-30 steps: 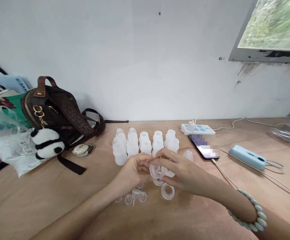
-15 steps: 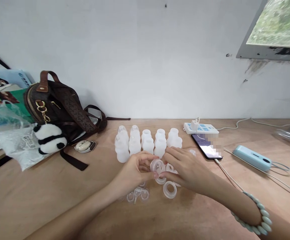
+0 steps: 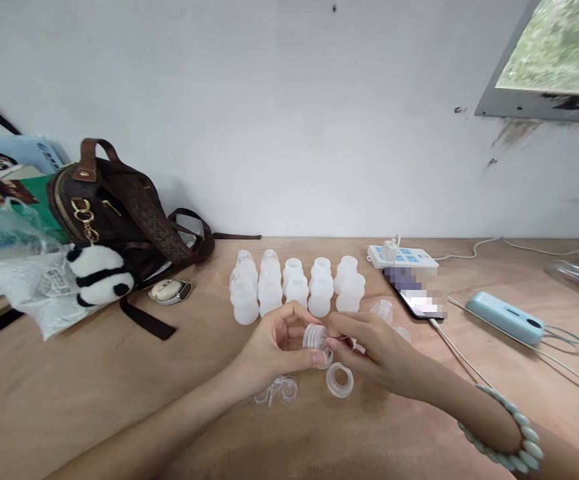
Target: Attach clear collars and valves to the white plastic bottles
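Note:
My left hand (image 3: 274, 341) curls round a clear, ridged plastic screw ring (image 3: 314, 337), its thumb below and fingers above. My right hand (image 3: 369, 343) is closed in a pinch at the ring's right end; what its fingertips grip there is hidden. Just below lies a loose clear ring (image 3: 340, 380) flat on the table. Left of it are clear plastic handle pieces (image 3: 283, 389), partly behind my left wrist. Behind my hands stand several milky white small bottles (image 3: 321, 293) in rows; those at the left wear clear domed caps (image 3: 270, 261).
Beyond my right hand are a clear domed cap (image 3: 383, 309) and another clear piece (image 3: 402, 333). A phone (image 3: 412, 293), a power strip (image 3: 419, 257) and a blue oblong device (image 3: 505, 317) lie right, with cables. Left are a backpack (image 3: 119, 207), a panda plush (image 3: 100, 277) and a mouse (image 3: 166, 291).
The ring has turned from facing me to more side-on. My right hand has shifted slightly down and right, its fingers now pinched closer together at the ring's end.

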The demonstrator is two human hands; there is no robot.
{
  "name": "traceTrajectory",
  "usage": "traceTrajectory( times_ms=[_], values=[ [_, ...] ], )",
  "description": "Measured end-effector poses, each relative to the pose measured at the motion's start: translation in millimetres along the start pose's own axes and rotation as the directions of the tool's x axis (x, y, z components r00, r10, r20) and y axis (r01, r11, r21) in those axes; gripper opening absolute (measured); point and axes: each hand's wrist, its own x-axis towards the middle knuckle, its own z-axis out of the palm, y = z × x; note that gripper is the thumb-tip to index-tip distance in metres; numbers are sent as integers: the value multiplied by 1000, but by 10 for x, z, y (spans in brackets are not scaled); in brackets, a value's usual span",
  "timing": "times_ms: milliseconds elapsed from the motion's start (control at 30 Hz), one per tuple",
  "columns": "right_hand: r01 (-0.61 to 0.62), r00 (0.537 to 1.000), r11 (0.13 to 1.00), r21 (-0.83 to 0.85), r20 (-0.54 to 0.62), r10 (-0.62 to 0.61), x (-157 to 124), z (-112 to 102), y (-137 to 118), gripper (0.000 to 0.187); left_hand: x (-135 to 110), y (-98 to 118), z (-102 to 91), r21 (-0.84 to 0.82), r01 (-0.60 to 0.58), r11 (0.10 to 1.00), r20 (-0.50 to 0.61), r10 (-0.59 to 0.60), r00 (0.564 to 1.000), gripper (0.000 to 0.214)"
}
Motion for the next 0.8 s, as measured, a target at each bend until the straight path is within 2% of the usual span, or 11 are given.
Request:
traceTrajectory(
  times_ms=[133,367,500,633,733,800],
  values=[
    [-24,1000,992,127,-1,25,-27,-17,-42,23,-8,25,1,-17,-38,999,-14,38,999,37],
    [29,999,988,151,-40,-23,-67,-95,-113,23,-17,166,-17,29,-37,999,10,37,999,43],
    [13,1000,994,112,-21,-10,-73,-125,-134,24,-12,159,-25,50,-16,999,14,15,1000,44],
    [-63,998,998,17,26,63,-48,-133,-116,22,11,83,-38,67,31,997,-28,-29,999,45],
    [-63,998,988,-139,-39,58,-21,-96,-64,21,32,54,-40,95,44,995,-109,-33,994,44],
    [-46,996,974,-223,-90,26,-9,-50,-16,32,43,53,-38,120,56,991,-136,-39,990,43]
  ],
)
